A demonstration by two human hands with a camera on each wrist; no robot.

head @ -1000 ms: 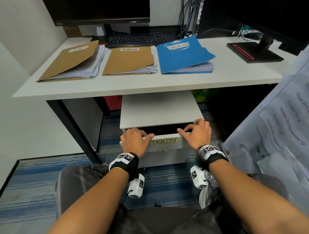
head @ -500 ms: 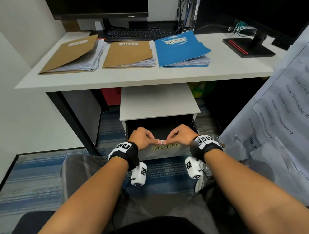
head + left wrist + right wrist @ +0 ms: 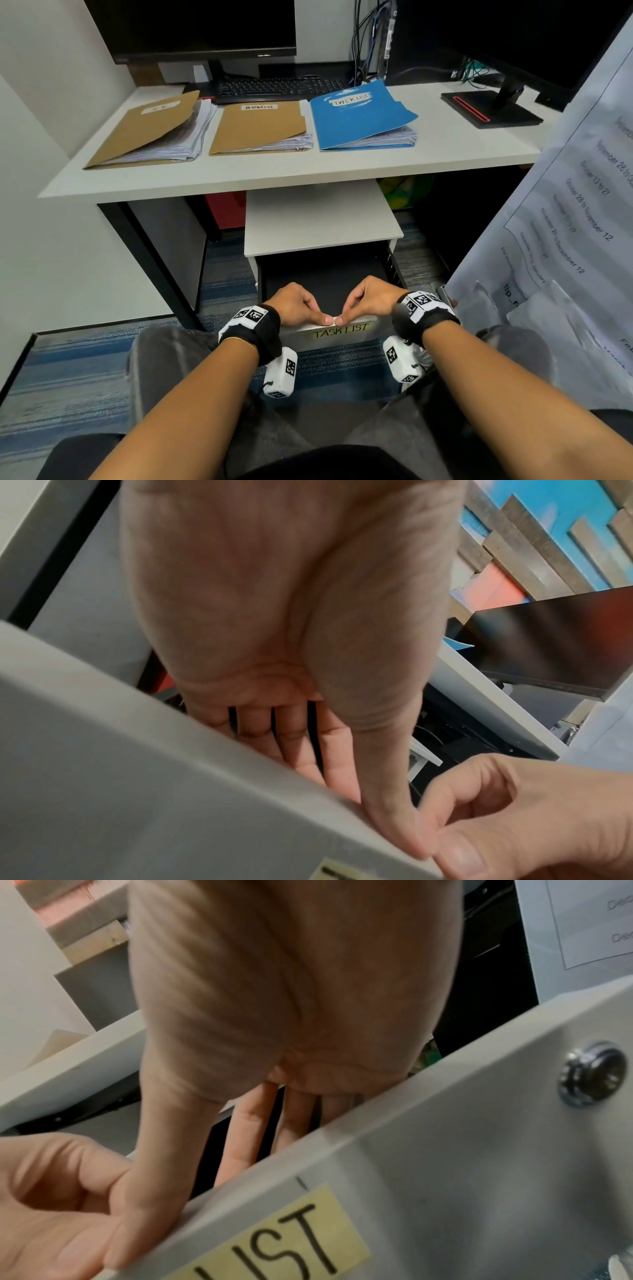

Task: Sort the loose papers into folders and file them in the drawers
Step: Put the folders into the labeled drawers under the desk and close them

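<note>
Desk: white top [image 3: 239, 178] runs across the upper part of my head view, with a keyboard [image 3: 274, 87] and two dark monitors at its back.
Folders: three lie in a row on the desk, each stuffed with sheets; a brown folder [image 3: 144, 132] on the left, a brown one labelled ADMIN [image 3: 257, 128] in the middle, a blue one labelled TASK LIST [image 3: 359, 114] on the right.
Cabinet: a white drawer unit [image 3: 318, 219] stands under the desk, just in front of my knees.
Drawer: the top drawer [image 3: 342, 334] is pulled out toward me, its dark inside showing (I cannot tell what, if anything, lies in it); a yellow tag [image 3: 340, 331] on its front reads TASK LIST.
Left hand: my left hand [image 3: 296, 305] grips the top edge of the drawer front, fingers [image 3: 304, 750] hooked inside, thumb pressed on the outer face.
Right hand: my right hand [image 3: 371, 298] grips the same edge just beside it, fingers [image 3: 240, 1131] inside; the two thumb tips touch above the tag.
Lock: a round metal keyhole [image 3: 591, 1073] sits on the drawer front, right of the tag.
In the way: large printed sheets [image 3: 565, 240] fill the right side of my head view and hide that end of the desk; the pulled-out drawer nearly reaches my lap.
</note>
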